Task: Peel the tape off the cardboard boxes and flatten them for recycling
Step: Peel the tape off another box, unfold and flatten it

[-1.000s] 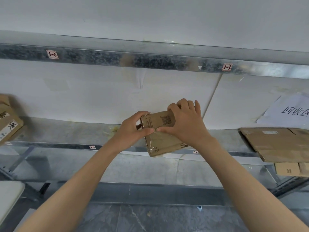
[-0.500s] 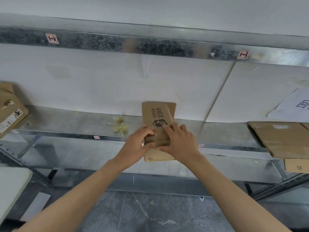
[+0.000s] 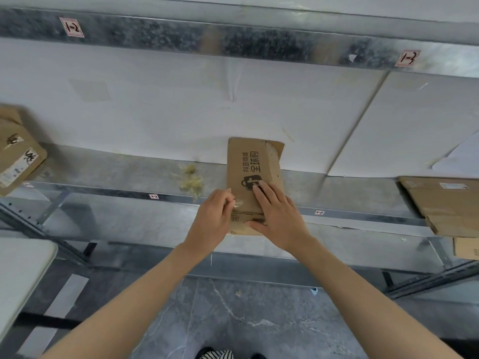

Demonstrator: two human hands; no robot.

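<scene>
A small brown cardboard box (image 3: 248, 167) with black printed characters lies flattened on the metal shelf (image 3: 116, 174), its near end over the shelf's front edge. My right hand (image 3: 278, 216) presses on its lower part with straight fingers, thumb along the near edge. My left hand (image 3: 213, 218) is at the box's left edge, its fingertips pinching a shiny strip of clear tape (image 3: 237, 204) that comes off the box. A crumpled wad of peeled tape (image 3: 190, 180) lies on the shelf to the left of the box.
A labelled cardboard box (image 3: 18, 156) sits at the shelf's far left. Flattened cardboard sheets (image 3: 445, 203) are stacked at the right, with another piece (image 3: 466, 248) below. A white table corner (image 3: 23, 270) is at lower left. White panels back the shelf.
The box went from being held upright in both hands to lying flat on the shelf. My right hand now presses it down while my left pinches tape at its left edge.
</scene>
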